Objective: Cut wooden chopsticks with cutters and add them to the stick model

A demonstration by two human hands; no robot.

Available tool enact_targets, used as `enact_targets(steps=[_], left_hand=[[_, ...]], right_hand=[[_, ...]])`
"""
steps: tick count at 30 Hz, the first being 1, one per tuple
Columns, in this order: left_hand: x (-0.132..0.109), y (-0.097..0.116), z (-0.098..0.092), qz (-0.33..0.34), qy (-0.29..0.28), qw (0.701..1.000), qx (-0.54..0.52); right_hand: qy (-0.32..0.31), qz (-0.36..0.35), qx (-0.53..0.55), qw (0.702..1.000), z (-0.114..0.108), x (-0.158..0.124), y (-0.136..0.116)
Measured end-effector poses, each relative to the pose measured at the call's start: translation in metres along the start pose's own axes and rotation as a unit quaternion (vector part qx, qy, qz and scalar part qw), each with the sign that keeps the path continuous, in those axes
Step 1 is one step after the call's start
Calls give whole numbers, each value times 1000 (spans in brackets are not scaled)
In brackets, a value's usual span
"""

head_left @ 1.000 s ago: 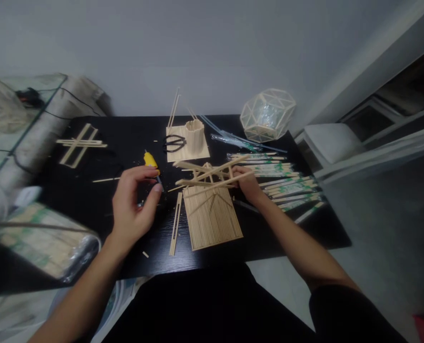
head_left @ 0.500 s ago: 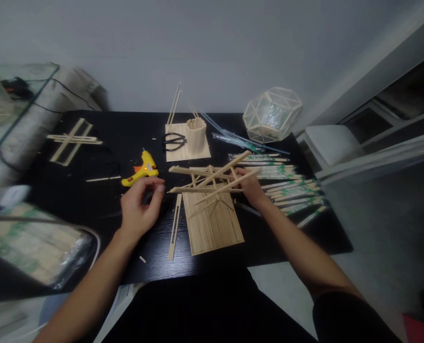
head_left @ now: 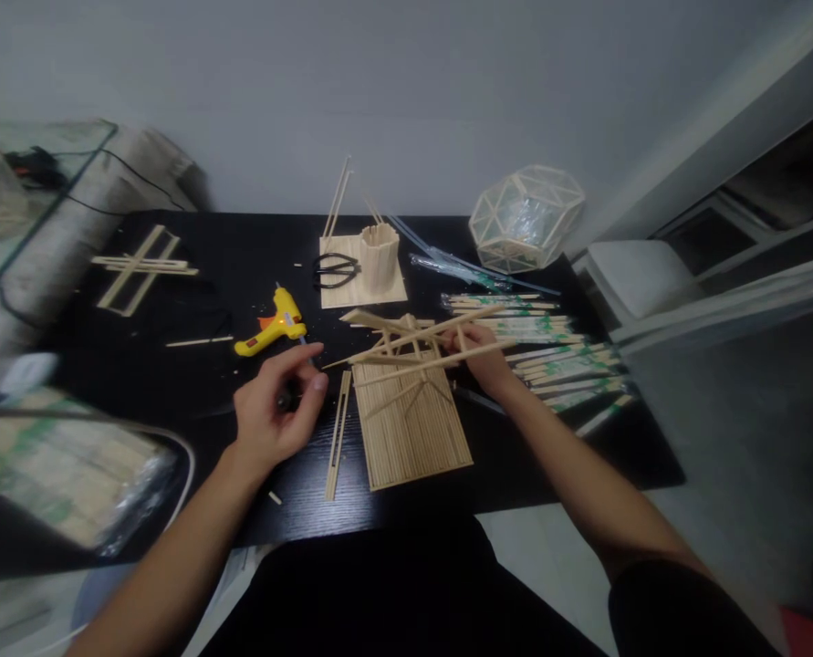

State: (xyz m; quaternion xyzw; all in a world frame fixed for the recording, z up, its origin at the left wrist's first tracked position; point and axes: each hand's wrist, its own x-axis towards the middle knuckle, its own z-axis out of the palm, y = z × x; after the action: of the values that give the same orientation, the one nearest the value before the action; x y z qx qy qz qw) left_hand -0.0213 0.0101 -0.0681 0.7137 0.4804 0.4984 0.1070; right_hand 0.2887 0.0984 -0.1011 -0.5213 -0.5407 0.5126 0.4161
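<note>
My right hand (head_left: 480, 356) grips the right side of a frame of crossed wooden sticks (head_left: 420, 344), held above a flat mat of sticks (head_left: 412, 429). To the left of the frame, my left hand (head_left: 279, 397) has its thumb and forefinger apart, and nothing shows between their tips. A small dark object (head_left: 284, 399) shows by its palm; I cannot make out what it is. Just beyond that hand a yellow glue gun (head_left: 273, 324) lies on the table. Between the hand and the mat is a narrow pair of joined sticks (head_left: 338, 436).
Toward the back stand a stick cup (head_left: 380, 260) on a wooden base and black-handled scissors (head_left: 336, 271). Bundles of wrapped sticks (head_left: 536, 351) and a faceted stick-framed ball (head_left: 526, 219) occupy the right. Another stick cross (head_left: 142, 266) lies at far left, with a wrapped pack (head_left: 64, 465) nearer.
The stick frame has turned and tilted in my right hand, shifting slightly right. My left hand has moved a little right, and its thumb and forefinger have spread farther apart.
</note>
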Motion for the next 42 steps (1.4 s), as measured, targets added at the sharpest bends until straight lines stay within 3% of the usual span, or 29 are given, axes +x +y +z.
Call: enact_targets(steps=[4, 11, 16, 23, 42], left_hand=[[-4, 3, 1, 23, -20, 1000, -1], [-2, 0, 3, -44, 12, 998, -45], [2, 4, 6, 27, 42, 996, -79], [7, 5, -8, 92, -57, 992, 67], [10, 2, -11, 9, -17, 1000, 14]], right_hand=[[6, -12, -9, 1000, 1, 0, -1], [9, -18, -13, 1000, 2, 0, -5], [5, -16, -14, 1000, 3, 1, -4], [4, -19, -27, 999, 2, 2, -2], [-4, -23, -36, 999, 1, 1, -2]])
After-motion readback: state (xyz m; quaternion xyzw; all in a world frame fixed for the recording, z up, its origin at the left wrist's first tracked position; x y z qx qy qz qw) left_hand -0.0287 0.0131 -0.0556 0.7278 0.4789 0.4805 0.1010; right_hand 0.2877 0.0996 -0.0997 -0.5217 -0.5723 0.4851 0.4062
